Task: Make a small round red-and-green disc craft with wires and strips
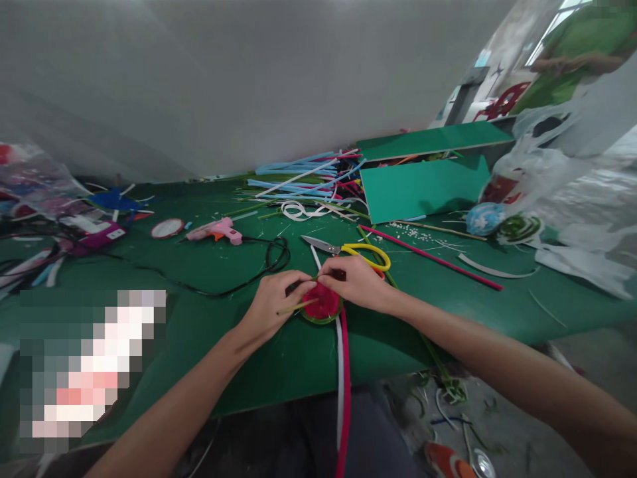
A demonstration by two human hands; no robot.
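Note:
A round coil of red strip with a green outer rim (pixel 323 307) lies on the green table (pixel 223 265) near its front edge. My left hand (pixel 273 304) is closed at the coil's left side, fingers pinched on it, with a thin yellow-green stick (pixel 296 307) running under the fingers. My right hand (pixel 354 282) is closed on the coil's top right edge. A pink strip (pixel 344 392) and a white strip (pixel 339 372) trail from the coil over the table edge toward me.
Scissors with yellow handles (pixel 358 251) lie just behind my right hand. A pink glue gun (pixel 219 230) with a black cord (pixel 271 255) sits to the left. Coloured strips (pixel 308 179), a green sheet (pixel 423 187) and plastic bags (pixel 537 172) lie behind. Another person in green (pixel 582 46) stands at far right.

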